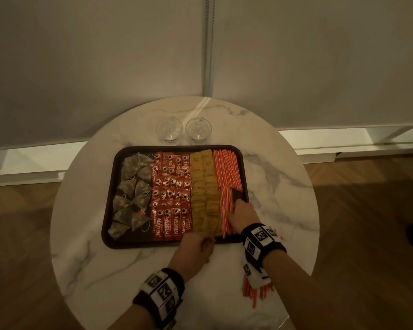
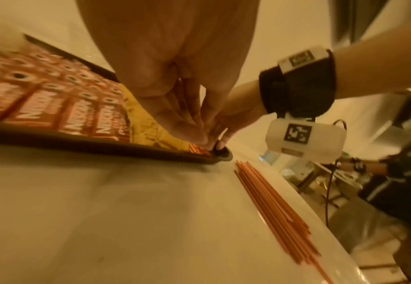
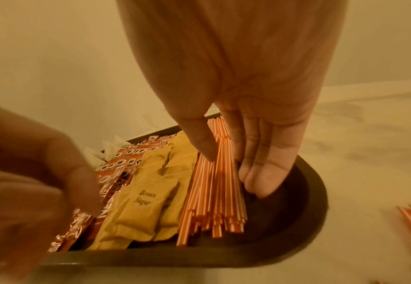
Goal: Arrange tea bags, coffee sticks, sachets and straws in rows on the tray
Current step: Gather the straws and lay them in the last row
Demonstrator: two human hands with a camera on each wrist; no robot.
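Straws [image 1: 256, 292] on table partly hidden beneath right wrist.

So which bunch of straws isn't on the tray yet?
The loose straws on the table, under the right wrist. The other straws lie in rows inside the tray.

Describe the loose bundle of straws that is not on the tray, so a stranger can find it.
Start at the round marble table and its dark tray. The loose straws lie on the marble near the table's near right edge, under the right wrist, the only orange straws outside the tray.
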